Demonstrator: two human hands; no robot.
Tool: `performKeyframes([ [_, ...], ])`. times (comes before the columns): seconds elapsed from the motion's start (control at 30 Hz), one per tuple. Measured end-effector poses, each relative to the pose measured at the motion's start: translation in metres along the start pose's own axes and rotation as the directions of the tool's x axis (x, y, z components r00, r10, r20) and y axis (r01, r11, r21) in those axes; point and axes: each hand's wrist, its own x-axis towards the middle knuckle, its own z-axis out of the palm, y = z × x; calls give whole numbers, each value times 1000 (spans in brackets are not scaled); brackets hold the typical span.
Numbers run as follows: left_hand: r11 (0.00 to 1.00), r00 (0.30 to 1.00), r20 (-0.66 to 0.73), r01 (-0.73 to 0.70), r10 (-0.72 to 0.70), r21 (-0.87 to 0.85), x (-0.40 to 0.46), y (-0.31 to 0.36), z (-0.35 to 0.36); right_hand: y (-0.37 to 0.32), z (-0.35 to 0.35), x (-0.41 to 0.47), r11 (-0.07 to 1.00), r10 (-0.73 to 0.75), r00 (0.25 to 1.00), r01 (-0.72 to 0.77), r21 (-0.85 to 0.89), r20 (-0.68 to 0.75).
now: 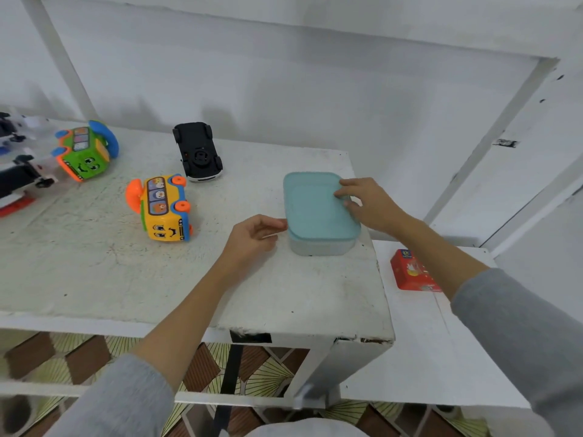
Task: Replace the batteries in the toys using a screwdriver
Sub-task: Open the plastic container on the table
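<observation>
A plastic box with a teal lid [312, 206] stands on the white table [157, 279] near its right edge. My left hand [255, 236] touches the lid's near left corner with curled fingertips. My right hand [367, 205] grips the lid's right edge, fingers on top. A yellow toy bus [165, 208] lies on its side left of the box. A black toy car [198, 151] lies upside down further back. A green toy bus [83, 151] lies tilted at the back left. No screwdriver or batteries are visible.
More toys in black, white and red [19, 175] lie at the far left edge. A red carton [411, 272] sits on a lower white surface to the right. The wall runs close behind the table. Patterned floor shows below the front edge.
</observation>
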Motion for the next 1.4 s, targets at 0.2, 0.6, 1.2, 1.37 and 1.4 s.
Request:
performKeyframes([
  [0.2,911,992,125,-56,5,408,10,3,2,-36,13,-25,993,-119,990,118,13,80],
  [0.6,676,986,164,-132,16,725,14,-9,13,-48,27,-31,922,-245,967,256,-290,73],
  [1.2,666,976,199,-209,92,716,12,-10,12,-51,15,-30,956,-267,964,267,-124,20],
  [1.37,664,983,155,-180,97,725,13,-10,14,-47,6,-20,973,-222,958,229,17,-183],
  [1.4,662,984,150,-175,96,729,14,-11,14,-48,3,-17,973,-208,954,225,57,-218],
])
